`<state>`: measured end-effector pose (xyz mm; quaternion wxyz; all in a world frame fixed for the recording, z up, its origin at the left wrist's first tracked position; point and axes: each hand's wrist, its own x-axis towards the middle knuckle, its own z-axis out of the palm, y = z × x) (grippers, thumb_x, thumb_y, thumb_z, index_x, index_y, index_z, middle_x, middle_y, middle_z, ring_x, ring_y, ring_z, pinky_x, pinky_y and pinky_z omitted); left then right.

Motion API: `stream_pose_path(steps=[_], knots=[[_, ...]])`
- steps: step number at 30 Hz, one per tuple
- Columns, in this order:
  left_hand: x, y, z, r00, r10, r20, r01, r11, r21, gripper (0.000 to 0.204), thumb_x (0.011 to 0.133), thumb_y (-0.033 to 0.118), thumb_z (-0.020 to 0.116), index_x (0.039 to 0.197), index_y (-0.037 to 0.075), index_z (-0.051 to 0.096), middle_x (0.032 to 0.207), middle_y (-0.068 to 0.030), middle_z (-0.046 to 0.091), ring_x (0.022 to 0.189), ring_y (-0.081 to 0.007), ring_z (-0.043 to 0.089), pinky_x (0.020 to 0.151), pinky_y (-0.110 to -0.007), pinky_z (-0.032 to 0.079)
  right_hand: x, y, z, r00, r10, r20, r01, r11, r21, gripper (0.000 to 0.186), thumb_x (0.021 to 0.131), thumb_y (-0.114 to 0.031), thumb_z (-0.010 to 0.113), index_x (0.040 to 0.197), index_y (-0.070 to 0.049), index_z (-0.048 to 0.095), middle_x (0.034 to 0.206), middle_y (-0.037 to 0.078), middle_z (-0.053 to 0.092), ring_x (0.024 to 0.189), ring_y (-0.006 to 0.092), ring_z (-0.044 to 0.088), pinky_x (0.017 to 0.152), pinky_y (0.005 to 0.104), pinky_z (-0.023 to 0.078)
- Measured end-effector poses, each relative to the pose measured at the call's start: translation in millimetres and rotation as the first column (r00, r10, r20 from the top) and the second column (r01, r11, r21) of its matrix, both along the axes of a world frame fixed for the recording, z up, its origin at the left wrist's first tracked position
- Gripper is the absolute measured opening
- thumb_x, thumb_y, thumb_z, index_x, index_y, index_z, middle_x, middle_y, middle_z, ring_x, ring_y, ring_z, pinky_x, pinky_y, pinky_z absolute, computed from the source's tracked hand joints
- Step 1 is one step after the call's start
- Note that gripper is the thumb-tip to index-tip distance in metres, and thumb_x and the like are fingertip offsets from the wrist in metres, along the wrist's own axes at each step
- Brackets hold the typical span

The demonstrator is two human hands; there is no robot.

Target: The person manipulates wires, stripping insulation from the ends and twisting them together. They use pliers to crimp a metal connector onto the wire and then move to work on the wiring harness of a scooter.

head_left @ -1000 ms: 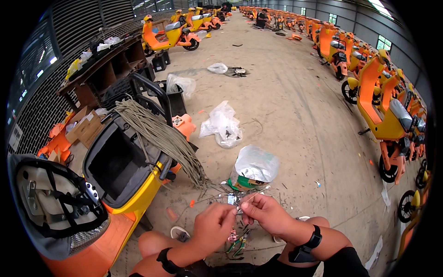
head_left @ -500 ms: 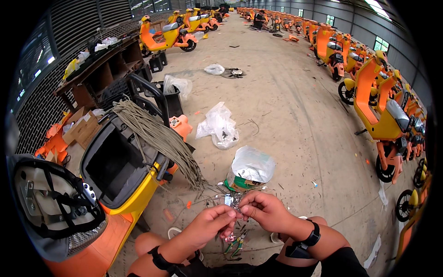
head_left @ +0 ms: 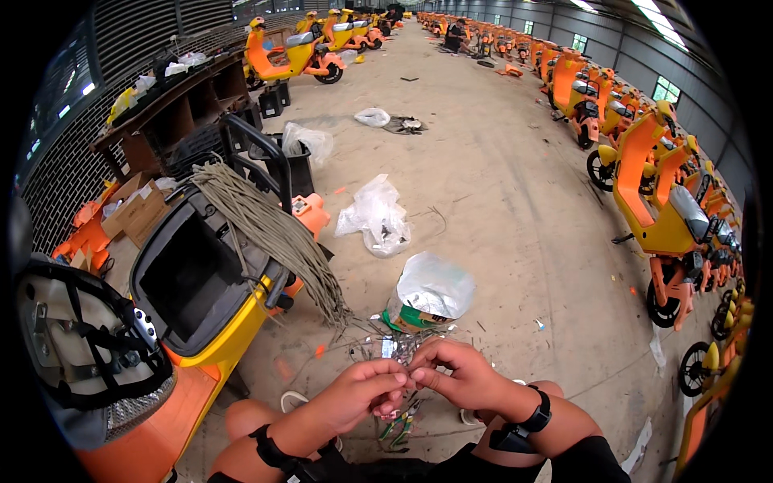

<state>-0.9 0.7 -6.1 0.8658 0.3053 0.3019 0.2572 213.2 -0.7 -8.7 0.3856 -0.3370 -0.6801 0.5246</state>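
Two hands (head_left: 460, 378) pinch together; pliers (head_left: 399, 427) lie below their grip.

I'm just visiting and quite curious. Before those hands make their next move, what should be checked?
1. Hands together: ok; left hand and right hand meet at the fingertips.
2. Item in their grip identifiable: cannot tell; too small and covered.
3. Pliers in sight: ok, lying below the hands.
4. Contents of the white-and-green bag identifiable: cannot tell.
5. Floor tidy: not ok; scraps lie scattered.
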Motion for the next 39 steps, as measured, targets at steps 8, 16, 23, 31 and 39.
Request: stream_pose_path(steps=[8, 16, 23, 31, 39], knots=[[-2, 0, -2, 0.997, -0.029, 0.074, 0.035, 0.996, -0.08, 0.02, 0.094, 0.015, 0.055, 0.101, -0.003, 0.058, 0.073, -0.0005, 0.049, 0.054, -0.0078, 0.04, 0.049, -0.021, 0.032, -1, 2, 8, 0.999, 0.039, 0.007, -0.039, 0.999, 0.022, 0.008, 0.091, -0.009, 0.062, 0.095, -0.002, 0.061, 0.087, 0.006, 0.063, 0.08, 0.0155, 0.06, 0.07, 0.0279, 0.048], [-1, -3, 4, 0.999, -0.04, 0.001, 0.04, 0.998, -0.038, 0.015, 0.095, 0.018, 0.054, 0.096, 0.003, 0.056, 0.072, 0.0011, 0.049, 0.056, -0.008, 0.045, 0.048, -0.02, 0.033, -1, -1, 14, 0.995, 0.031, 0.091, -0.04, 0.994, 0.097, 0.008, 0.088, -0.009, 0.065, 0.092, -0.002, 0.062, 0.088, 0.007, 0.064, 0.085, 0.0206, 0.061, 0.075, 0.0322, 0.048], [-2, -4, -2, 0.998, -0.05, 0.023, 0.05, 0.999, 0.002, 0.017, 0.095, 0.019, 0.054, 0.093, 0.003, 0.056, 0.07, 0.0015, 0.048, 0.056, -0.0087, 0.046, 0.048, -0.021, 0.033, 2, 0, 21, 0.989, 0.067, 0.131, -0.083, 0.989, 0.123, 0.009, 0.086, -0.008, 0.067, 0.093, -0.004, 0.064, 0.089, 0.008, 0.064, 0.084, 0.0222, 0.062, 0.075, 0.0321, 0.049], [-3, -9, 0, 0.953, -0.132, 0.274, 0.205, 0.945, -0.256, 0.016, 0.094, 0.017, 0.053, 0.089, 0.002, 0.055, 0.067, 0.0004, 0.043, 0.053, -0.0108, 0.043, 0.047, -0.023, 0.032, 7, 5, 17, 0.977, 0.203, 0.067, -0.213, 0.941, 0.264, 0.015, 0.084, -0.009, 0.069, 0.098, -0.006, 0.065, 0.093, 0.007, 0.064, 0.081, 0.0183, 0.061, 0.066, 0.0281, 0.049], [4, -12, 7, 0.98, 0.092, -0.178, -0.047, 0.969, 0.242, 0.013, 0.095, 0.015, 0.052, 0.092, 0.005, 0.058, 0.068, 0.0025, 0.048, 0.055, -0.0091, 0.048, 0.048, -0.023, 0.037, 2, 6, 19, 0.988, 0.038, 0.147, -0.069, 0.975, 0.213, 0.009, 0.085, -0.007, 0.069, 0.089, -0.003, 0.063, 0.086, 0.008, 0.064, 0.077, 0.0205, 0.063, 0.067, 0.0298, 0.049]])
